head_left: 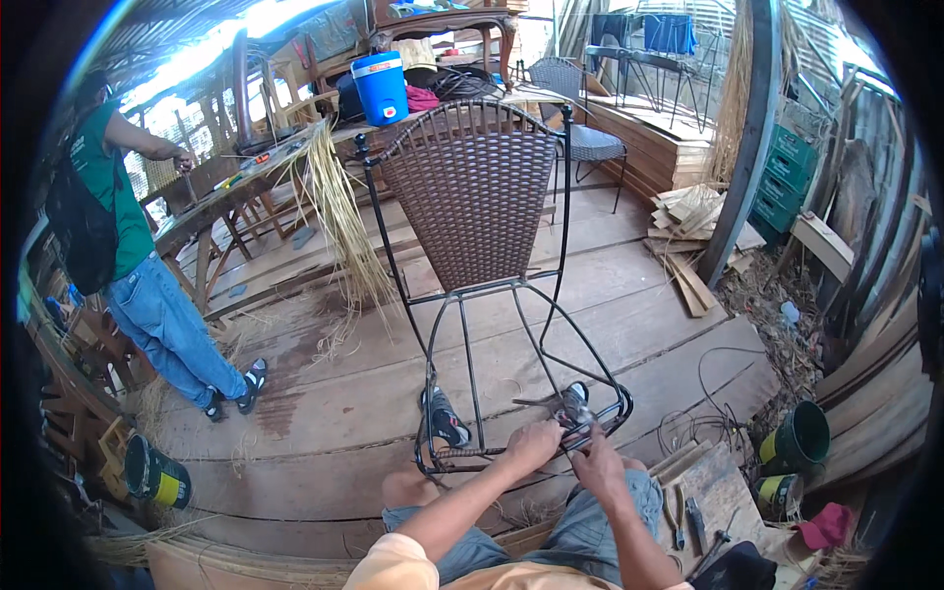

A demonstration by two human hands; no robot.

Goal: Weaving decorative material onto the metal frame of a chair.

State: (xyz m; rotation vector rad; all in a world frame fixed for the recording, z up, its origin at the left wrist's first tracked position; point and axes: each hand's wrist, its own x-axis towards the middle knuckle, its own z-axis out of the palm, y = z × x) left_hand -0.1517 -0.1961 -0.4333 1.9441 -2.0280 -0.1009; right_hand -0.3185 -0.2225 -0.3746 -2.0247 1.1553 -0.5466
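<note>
Chair [467, 197]: 12 o'clock, seat frame [626, 403] toward wearer, likely for easy reach | left hand [531, 447]: grip clenched at frame, contents hidden | right hand [598, 467]: at frame, cannot tell grip | pliers [674, 516]: 4 o'clock of right hand, probably kept handy

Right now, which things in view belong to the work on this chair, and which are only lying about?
Likely in the work:
black chair frame, with left hand and right hand at it
brown woven back
perhaps the pliers nearby

Likely just lying about:
blue cooler
red cap
green crates
</note>
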